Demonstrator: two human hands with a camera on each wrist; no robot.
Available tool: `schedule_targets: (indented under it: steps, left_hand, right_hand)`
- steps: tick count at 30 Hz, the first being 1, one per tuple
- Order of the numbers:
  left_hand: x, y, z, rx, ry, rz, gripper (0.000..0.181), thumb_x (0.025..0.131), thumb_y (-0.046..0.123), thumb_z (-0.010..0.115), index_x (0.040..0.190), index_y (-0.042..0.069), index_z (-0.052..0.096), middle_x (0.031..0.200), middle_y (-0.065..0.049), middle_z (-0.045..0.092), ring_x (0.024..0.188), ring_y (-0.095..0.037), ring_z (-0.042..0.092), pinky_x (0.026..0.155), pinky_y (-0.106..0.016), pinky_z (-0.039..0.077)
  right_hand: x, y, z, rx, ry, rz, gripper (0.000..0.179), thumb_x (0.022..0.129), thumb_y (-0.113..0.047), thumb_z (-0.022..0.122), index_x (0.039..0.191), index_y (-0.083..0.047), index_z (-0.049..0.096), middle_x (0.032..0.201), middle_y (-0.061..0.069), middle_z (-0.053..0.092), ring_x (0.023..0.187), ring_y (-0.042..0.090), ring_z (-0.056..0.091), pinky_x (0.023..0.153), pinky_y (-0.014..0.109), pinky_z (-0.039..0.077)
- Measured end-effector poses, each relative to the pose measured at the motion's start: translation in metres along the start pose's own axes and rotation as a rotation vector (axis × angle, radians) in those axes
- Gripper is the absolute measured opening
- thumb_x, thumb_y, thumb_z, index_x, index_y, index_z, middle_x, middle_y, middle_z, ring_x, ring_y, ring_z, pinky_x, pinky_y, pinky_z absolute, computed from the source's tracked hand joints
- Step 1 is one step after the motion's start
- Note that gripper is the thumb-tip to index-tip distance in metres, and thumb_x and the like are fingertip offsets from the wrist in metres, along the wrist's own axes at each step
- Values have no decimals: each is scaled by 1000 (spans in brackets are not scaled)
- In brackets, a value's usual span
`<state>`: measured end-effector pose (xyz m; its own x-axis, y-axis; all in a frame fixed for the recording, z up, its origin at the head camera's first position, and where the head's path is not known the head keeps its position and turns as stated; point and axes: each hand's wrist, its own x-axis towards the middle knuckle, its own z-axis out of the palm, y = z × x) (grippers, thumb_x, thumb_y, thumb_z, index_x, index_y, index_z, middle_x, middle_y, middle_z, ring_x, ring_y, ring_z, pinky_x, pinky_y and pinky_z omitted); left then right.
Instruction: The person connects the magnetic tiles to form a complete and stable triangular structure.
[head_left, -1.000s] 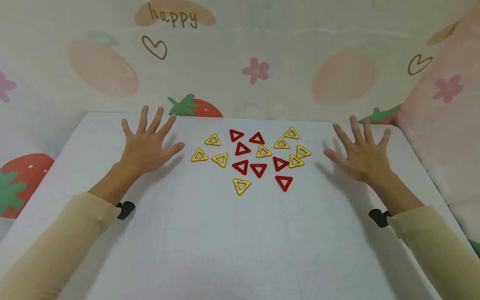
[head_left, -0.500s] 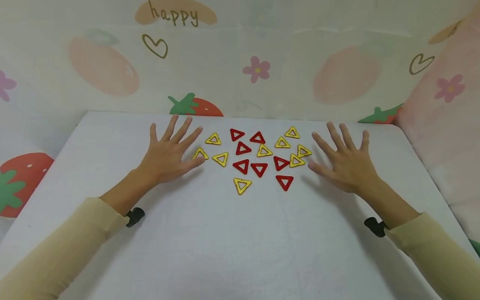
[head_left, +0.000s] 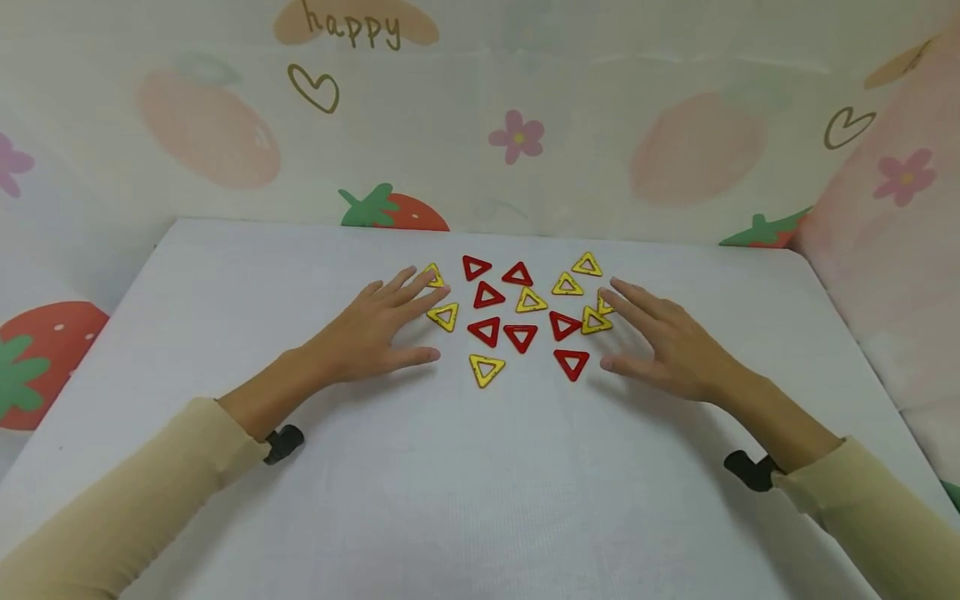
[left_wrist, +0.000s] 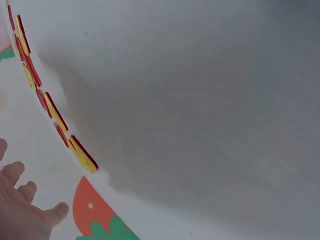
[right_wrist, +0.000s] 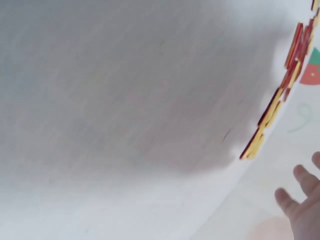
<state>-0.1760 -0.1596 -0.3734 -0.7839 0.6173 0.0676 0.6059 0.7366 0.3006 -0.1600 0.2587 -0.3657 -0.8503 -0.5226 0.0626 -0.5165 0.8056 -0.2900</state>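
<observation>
Several red and yellow triangle pieces with hollow centres lie flat in a loose cluster on the white table, among them a red triangle (head_left: pixel 520 337) and a yellow triangle (head_left: pixel 487 370). My left hand (head_left: pixel 367 333) hovers at the cluster's left side, fingers extended, partly covering a yellow triangle (head_left: pixel 433 276). At the right side my right hand (head_left: pixel 678 346) hovers with fingers extended, its fingertips overlapping a yellow triangle (head_left: pixel 604 302) in the head view. Neither hand holds anything. Both wrist views show the triangles edge-on, with the left fingers (left_wrist: pixel 30 192) and right fingers (right_wrist: pixel 305 180) apart from them.
The white table (head_left: pixel 480 500) reaches toward me below the cluster. Behind it hangs a pale curtain (head_left: pixel 570 108) printed with strawberries, flowers and hearts. A black wrist strap piece (head_left: pixel 285 444) shows at the left cuff, another black piece (head_left: pixel 750 471) at the right.
Both hands have moved inward toward the triangles, the left one rightward and the right one leftward. Their spread fingers have come closer together. The triangles keep their arrangement.
</observation>
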Motion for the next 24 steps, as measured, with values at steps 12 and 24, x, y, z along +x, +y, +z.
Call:
schedule_targets:
  steps: [12,24]
  left_hand:
    - [5,9,12,-380,62,25,74,85,37,80,148,14,48,142,-2,57,129,-19,53,103,-45,45]
    - [10,13,20,-578,-24,8,54,85,17,81,133,5,61,115,-6,70,103,-21,64,93,-39,52]
  right_hand:
    - [5,-10,4,403,-9,32,92,81,-35,84,156,-22,33,150,7,49,134,33,47,106,55,40]
    - [9,-13,11,554,-96,108,86,79,-24,86,151,-10,42,131,11,64,126,33,56,106,58,38]
